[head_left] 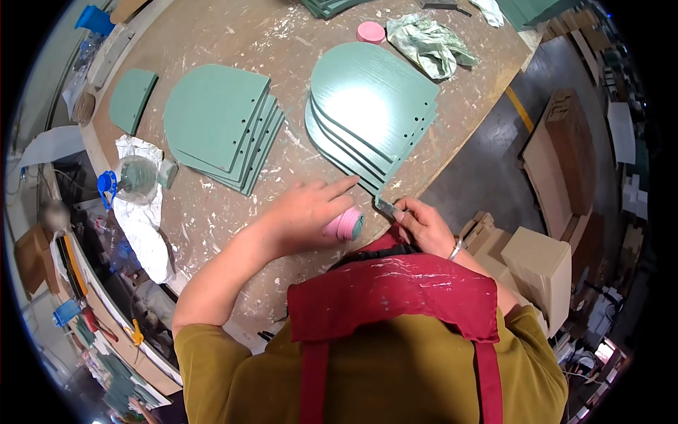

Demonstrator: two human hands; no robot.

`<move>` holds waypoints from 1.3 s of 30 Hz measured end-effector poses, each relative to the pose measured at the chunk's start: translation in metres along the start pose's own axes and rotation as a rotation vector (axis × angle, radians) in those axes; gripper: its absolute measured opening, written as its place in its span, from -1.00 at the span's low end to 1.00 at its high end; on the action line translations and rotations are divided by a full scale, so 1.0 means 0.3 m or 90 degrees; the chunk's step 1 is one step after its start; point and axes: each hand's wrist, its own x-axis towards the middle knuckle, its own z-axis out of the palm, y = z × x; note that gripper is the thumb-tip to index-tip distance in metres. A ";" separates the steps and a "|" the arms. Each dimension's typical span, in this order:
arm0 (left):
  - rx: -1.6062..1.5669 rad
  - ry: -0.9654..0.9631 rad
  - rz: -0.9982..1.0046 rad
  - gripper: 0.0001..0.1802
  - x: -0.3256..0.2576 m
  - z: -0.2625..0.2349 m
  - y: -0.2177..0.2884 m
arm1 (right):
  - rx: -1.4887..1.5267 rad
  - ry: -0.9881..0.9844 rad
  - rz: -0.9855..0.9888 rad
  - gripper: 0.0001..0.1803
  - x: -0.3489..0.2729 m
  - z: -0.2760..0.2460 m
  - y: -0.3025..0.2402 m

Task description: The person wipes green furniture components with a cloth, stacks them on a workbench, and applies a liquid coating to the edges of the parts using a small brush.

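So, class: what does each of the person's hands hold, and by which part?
Left hand: a pink tub, gripped around its side. Right hand: a small scraper-like tool, pinched at its near end; its tip meets the green panels.

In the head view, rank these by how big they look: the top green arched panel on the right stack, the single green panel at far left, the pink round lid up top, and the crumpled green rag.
1. Top green arched panel
2. Crumpled green rag
3. Single green panel, seen partly edge-on, so close to the rag
4. Pink round lid

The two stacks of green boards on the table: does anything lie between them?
No. In the head view, only bare, paint-smeared table shows between the left stack and the right stack.
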 end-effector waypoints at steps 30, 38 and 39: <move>-0.216 0.310 -0.311 -0.35 -0.494 -0.315 -0.139 | 0.041 -0.202 -0.088 -0.84 0.098 0.178 -0.306; 0.003 0.123 -0.263 -0.50 -0.488 -0.341 -0.185 | -0.055 -0.256 -0.171 -0.78 0.310 0.400 -0.436; 0.026 0.128 -0.236 -0.51 -0.492 -0.329 -0.203 | -0.054 -0.248 -0.161 -0.77 0.316 0.415 -0.449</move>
